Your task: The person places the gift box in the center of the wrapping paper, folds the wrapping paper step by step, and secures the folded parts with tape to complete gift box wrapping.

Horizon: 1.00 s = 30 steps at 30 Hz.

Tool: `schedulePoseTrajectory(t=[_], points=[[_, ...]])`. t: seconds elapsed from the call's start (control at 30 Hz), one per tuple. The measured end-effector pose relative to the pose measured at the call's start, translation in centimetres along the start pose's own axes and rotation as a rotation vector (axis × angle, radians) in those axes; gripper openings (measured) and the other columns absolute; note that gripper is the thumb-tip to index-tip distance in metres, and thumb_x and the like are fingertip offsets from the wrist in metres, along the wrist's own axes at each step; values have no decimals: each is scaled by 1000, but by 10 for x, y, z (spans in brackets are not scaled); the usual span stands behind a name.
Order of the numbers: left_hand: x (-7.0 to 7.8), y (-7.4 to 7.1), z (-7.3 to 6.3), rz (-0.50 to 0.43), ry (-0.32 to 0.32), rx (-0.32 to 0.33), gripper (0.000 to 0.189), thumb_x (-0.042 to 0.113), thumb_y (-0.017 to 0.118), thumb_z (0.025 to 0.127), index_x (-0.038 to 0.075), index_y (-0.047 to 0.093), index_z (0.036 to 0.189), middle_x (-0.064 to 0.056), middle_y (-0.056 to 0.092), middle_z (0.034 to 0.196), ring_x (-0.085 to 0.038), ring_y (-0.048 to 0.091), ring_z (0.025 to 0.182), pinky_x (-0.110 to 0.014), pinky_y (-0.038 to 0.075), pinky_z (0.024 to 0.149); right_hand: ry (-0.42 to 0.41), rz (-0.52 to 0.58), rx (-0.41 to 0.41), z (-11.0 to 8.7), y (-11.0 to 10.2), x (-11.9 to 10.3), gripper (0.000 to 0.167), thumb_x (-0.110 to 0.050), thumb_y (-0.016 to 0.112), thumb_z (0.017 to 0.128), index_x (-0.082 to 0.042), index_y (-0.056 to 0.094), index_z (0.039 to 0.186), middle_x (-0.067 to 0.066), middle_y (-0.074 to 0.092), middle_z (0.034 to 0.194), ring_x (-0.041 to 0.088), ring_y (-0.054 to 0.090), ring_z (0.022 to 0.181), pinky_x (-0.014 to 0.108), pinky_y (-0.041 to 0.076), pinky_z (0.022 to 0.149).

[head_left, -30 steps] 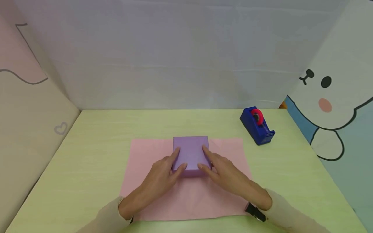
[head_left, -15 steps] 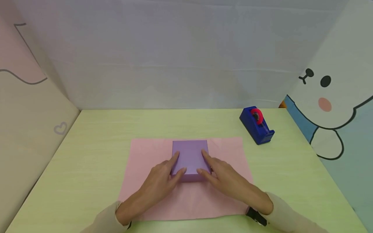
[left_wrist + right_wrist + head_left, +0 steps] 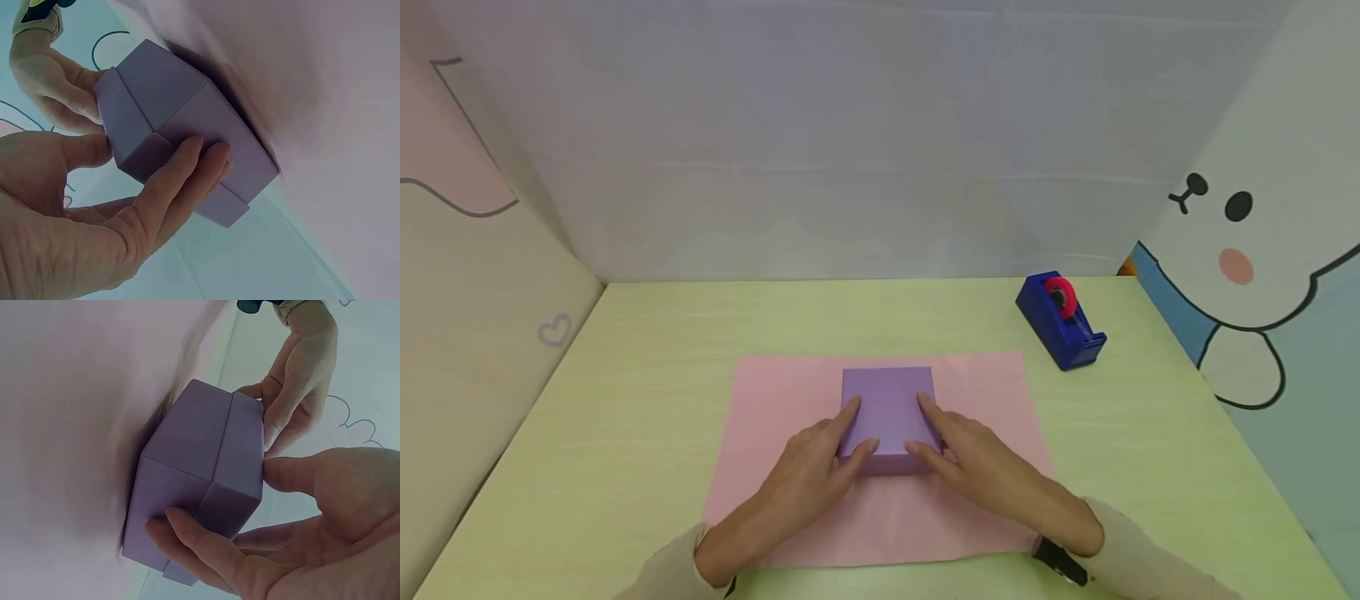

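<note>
A purple lidded box (image 3: 889,412) lies on a pink sheet of paper (image 3: 880,525), centred toward its upper half. My left hand (image 3: 808,462) grips the box by its left side, thumb on the lid near the front edge. From the right side my right hand (image 3: 981,458) grips it the same way. In the left wrist view, the fingers (image 3: 187,162) of the left hand press the side wall of the box across the lid's seam. The right wrist view shows the right hand's fingers (image 3: 194,537) against the opposite wall, with the lid overlapping the base.
A blue tape dispenser (image 3: 1063,325) with a red tape core stands at the back right of the pale green table (image 3: 625,400). White and cartoon-printed panels (image 3: 1247,250) border the table at the back and sides.
Both hands have drawn the box a little toward the person over the pink paper, with their hold unchanged. The box's back edge now lies below the paper's back edge.
</note>
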State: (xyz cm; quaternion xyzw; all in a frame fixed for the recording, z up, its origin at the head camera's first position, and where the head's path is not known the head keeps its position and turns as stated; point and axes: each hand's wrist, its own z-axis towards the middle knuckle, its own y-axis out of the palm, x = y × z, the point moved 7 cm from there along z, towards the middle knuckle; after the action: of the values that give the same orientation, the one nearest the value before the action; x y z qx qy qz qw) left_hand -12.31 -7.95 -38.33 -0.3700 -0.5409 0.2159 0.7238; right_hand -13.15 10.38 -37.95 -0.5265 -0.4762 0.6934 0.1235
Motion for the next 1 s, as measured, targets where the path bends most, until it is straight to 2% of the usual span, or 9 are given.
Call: schedulePoseTrajectory(t=[0.17,0.47,0.7,0.87,1.0], points=[[0,1,-1,16,5,4,60,26,70,99,-7,52,145,-18,72,104,-15,58,78,-30,51,68,-4,-5,-2,-1,2,0,68,-34,54,108,10,33,154,32,56,140,37,59,127,51,51,101],[-1,4,-5,10,-14,-5,61,25,72,98,-6,51,146,-15,70,100,-13,56,76,-28,49,66,-35,-16,4,-2,4,-2,66,-30,56,107,12,34,153,33,56,139,38,59,127,50,51,100],[1,6,-5,31,7,7,62,23,73,97,-6,51,146,-20,71,104,-17,61,79,-32,54,67,-8,-20,-8,-2,7,1,67,-31,57,107,9,34,155,31,53,143,37,57,130,51,49,103],[1,8,-5,19,22,21,62,22,72,97,-7,50,146,-24,70,108,-28,69,90,-41,58,75,13,-18,-17,-2,8,4,68,-32,58,107,7,32,157,30,51,146,37,56,132,51,48,104],[-1,9,-5,7,23,21,62,22,72,98,-7,48,147,-26,69,112,-34,70,97,-45,58,79,11,-19,-13,-3,8,4,68,-32,58,107,7,32,157,30,51,146,37,56,132,51,48,104]])
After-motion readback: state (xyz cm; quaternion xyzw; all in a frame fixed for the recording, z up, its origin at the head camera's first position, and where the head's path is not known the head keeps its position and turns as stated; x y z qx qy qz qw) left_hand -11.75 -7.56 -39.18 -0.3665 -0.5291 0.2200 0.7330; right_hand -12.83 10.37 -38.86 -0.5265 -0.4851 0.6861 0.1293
